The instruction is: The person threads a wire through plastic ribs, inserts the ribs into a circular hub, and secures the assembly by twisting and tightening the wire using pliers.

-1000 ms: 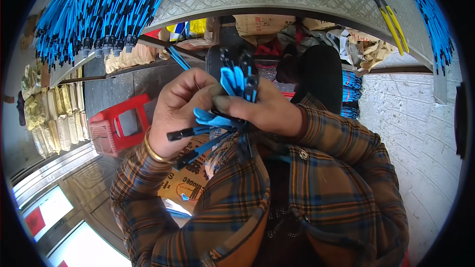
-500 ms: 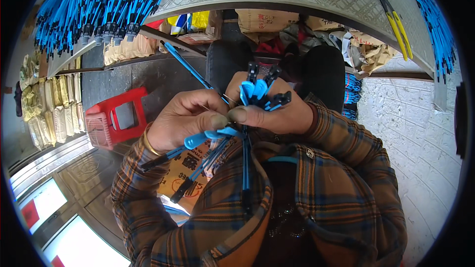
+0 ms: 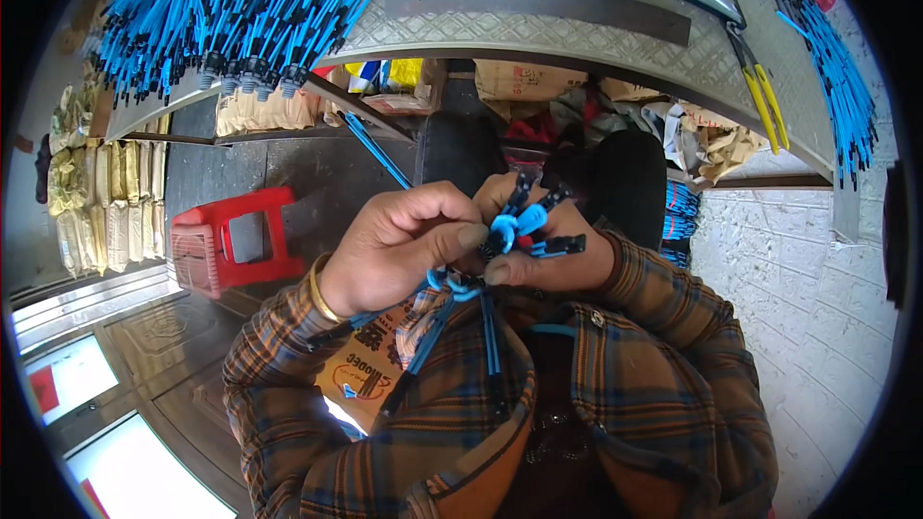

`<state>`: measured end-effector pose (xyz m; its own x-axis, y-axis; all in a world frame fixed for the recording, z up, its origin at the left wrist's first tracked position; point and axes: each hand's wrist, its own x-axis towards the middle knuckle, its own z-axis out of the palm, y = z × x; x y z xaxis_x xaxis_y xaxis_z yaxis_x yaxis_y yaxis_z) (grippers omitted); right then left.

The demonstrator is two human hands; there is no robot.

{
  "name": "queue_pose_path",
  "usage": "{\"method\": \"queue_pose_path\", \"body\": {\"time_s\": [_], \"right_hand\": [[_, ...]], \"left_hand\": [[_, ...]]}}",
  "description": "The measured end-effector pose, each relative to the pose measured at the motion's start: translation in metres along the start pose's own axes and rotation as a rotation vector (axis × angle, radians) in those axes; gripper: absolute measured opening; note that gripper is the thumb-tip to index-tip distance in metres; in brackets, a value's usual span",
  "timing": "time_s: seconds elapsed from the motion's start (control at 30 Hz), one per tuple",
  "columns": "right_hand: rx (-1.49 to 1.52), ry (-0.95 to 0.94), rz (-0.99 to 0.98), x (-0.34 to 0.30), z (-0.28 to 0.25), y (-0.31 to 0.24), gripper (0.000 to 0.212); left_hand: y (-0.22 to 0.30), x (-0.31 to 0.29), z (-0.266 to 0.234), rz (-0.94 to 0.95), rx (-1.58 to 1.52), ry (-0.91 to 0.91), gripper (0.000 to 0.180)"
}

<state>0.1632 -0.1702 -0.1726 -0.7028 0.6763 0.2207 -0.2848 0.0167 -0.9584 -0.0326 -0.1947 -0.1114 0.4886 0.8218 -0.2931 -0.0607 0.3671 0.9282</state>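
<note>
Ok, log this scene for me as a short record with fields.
Left hand: fingertips at the bundle; grip unclear
Right hand: holding the bundle
Bundle: blue strips with black ends, splayed out
Table: heap of blue strips at left; yellow-handled tool at right
Floor: red plastic stool at left

red plastic stool (image 3: 281, 235), left | yellow-handled pliers (image 3: 772, 106), far right on patterned tabletop (image 3: 461, 32) | flat metal strip (image 3: 538, 5), far, same tabletop | brown paper sack (image 3: 529, 83), far, below | white brick wall (image 3: 769, 269), right | panelled door (image 3: 159, 351), near left
</note>
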Motion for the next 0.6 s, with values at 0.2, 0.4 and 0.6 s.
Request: {"method": "queue_pose_path", "body": {"time_s": [0.2, 0.4, 0.6], "right_hand": [[-0.024, -0.002, 0.012, 0.006, 0.002, -0.001, 0.028], [0.140, 0.046, 0.256, 0.011, 0.005, -0.009, 0.022], [0.204, 0.116, 0.225, 0.006, 0.000, -0.003, 0.024]], "left_hand": [[-0.004, 0.000, 0.002, 0.018, 0.000, 0.174, 0.007], [-0.006, 0.006, -0.008, 0.084, 0.063, 0.252, 0.008], [-0.016, 0.011, -0.061, 0.090, -0.033, 0.510, 0.011]]}}
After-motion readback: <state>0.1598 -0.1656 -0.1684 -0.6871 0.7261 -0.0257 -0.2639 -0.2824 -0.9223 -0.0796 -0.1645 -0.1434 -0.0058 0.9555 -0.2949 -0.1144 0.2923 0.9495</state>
